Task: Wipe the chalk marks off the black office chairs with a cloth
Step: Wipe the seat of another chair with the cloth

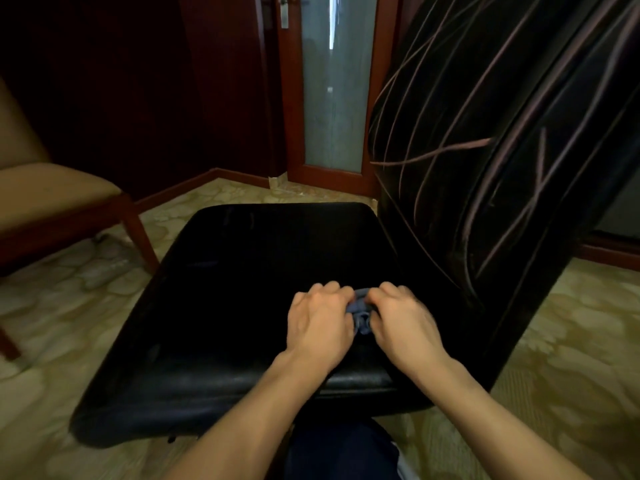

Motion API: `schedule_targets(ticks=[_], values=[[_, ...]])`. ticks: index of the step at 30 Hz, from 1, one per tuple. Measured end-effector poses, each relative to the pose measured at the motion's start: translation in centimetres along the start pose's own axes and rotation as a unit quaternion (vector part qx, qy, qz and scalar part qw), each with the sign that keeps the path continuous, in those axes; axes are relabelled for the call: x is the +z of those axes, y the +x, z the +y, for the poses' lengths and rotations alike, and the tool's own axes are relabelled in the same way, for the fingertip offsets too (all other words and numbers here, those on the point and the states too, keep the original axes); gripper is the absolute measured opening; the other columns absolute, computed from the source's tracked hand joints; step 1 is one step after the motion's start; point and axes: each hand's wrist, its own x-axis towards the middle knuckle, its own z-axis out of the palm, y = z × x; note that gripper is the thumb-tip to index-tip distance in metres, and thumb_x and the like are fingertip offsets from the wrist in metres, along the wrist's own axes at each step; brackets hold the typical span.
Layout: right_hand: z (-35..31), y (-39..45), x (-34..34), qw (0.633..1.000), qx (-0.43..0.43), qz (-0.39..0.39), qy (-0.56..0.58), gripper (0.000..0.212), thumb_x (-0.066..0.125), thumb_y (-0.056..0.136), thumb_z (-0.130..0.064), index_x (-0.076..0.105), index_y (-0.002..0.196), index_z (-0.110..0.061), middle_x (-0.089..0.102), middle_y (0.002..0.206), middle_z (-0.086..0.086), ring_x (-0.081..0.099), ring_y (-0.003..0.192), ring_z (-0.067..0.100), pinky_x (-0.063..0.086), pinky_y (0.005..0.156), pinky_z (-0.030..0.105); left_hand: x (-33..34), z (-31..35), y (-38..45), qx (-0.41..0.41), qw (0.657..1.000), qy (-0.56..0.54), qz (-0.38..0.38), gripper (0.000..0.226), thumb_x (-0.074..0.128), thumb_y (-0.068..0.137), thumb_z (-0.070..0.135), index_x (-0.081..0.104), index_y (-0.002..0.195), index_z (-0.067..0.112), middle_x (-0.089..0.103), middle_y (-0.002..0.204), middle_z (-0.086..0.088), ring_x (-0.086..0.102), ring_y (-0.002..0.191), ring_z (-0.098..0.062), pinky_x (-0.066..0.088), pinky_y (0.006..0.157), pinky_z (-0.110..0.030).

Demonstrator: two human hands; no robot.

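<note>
Both hands met on black chair seat (242, 289), toward its backrest side. Left hand (320, 322) and right hand (401, 318) curled, each gripping bunched blue cloth (362, 313) between them, cloth pressed against seat. Backrest (485, 150) rose right of seat, streaked with pale chalk marks (433, 155). Tan chair (52, 195) stood left of seat, well apart. Glass door (334, 98) beyond seat.
</note>
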Motion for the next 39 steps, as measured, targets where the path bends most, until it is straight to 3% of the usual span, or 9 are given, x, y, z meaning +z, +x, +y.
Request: schedule_targets(ticks=[3, 9, 16, 23, 31, 35, 39], values=[[-0.6, -0.5, 0.0, 1.000, -0.011, 0.009, -0.018, 0.020, 0.076, 0.068, -0.006, 0.066, 0.082, -0.017, 0.059, 0.080, 0.000, 0.059, 0.073, 0.024, 0.046, 0.054, 0.031, -0.5, 0.2, -1.1, 0.003, 0.999, 0.034, 0.009, 0.022, 0.051, 0.095, 0.025, 0.059, 0.115, 0.027, 0.058, 0.110, 0.004, 0.055, 0.108, -0.019, 0.037, 0.089, -0.031], [-2.5, 2.1, 0.2, 0.999, -0.031, -0.011, -0.034, 0.018, 0.054, 0.094, -0.018, 0.061, 0.110, -0.018, 0.057, 0.107, -0.001, 0.052, 0.103, 0.020, 0.039, 0.069, 0.028, -1.9, -1.7, 0.5, -0.016, 0.998, 0.058, -0.005, 0.023, 0.055, 0.093, 0.030, 0.062, 0.114, 0.027, 0.060, 0.108, 0.003, 0.059, 0.106, -0.020, 0.037, 0.089, -0.031], [-6.4, 9.3, 3.9, 0.997, -0.039, -0.059, -0.027, 0.026, 0.050, 0.097, -0.023, 0.056, 0.122, -0.023, 0.054, 0.118, -0.001, 0.049, 0.110, 0.020, 0.047, 0.082, 0.032, -2.2, -8.4, 4.4, -0.047, 0.993, 0.112, -0.008, 0.022, 0.054, 0.094, 0.030, 0.059, 0.115, 0.029, 0.059, 0.110, 0.005, 0.059, 0.107, -0.018, 0.038, 0.089, -0.030], [-8.9, 21.5, 8.1, 0.995, -0.067, -0.059, -0.035, 0.023, 0.054, 0.094, -0.018, 0.059, 0.116, -0.020, 0.057, 0.114, 0.001, 0.053, 0.107, 0.022, 0.048, 0.082, 0.035, -1.4, -16.4, 13.1, -0.109, 0.988, 0.102, 0.030, 0.020, 0.051, 0.096, 0.023, 0.060, 0.114, 0.026, 0.056, 0.112, 0.000, 0.057, 0.108, -0.022, 0.043, 0.083, -0.033], [-12.6, 31.3, 12.4, 0.996, -0.061, -0.054, -0.033, 0.024, 0.049, 0.097, -0.015, 0.060, 0.118, -0.016, 0.059, 0.116, 0.006, 0.054, 0.112, 0.028, 0.038, 0.077, 0.032, -2.1, -25.9, 20.7, -0.123, 0.978, 0.168, 0.030, 0.029, 0.060, 0.091, 0.027, 0.064, 0.119, 0.031, 0.065, 0.116, 0.003, 0.051, 0.116, -0.023, 0.035, 0.095, -0.034], [-15.6, 34.1, 13.6, 0.996, -0.064, -0.065, -0.015, 0.025, 0.049, 0.096, -0.010, 0.062, 0.117, -0.014, 0.059, 0.119, 0.008, 0.055, 0.114, 0.031, 0.042, 0.084, 0.035, -3.7, -30.4, 22.1, -0.173, 0.974, 0.145, 0.031, 0.026, 0.060, 0.092, 0.028, 0.068, 0.116, 0.034, 0.068, 0.114, -0.002, 0.057, 0.114, -0.026, 0.041, 0.093, -0.034], [-17.1, 33.6, 14.0, 0.996, -0.052, -0.074, -0.012, 0.022, 0.049, 0.097, -0.012, 0.061, 0.115, -0.015, 0.059, 0.119, 0.006, 0.053, 0.114, 0.028, 0.033, 0.076, 0.031, -4.3, -32.0, 21.0, -0.168, 0.980, 0.111, -0.003, 0.026, 0.062, 0.092, 0.030, 0.067, 0.117, 0.036, 0.068, 0.116, -0.003, 0.060, 0.113, -0.028, 0.045, 0.089, -0.034]])
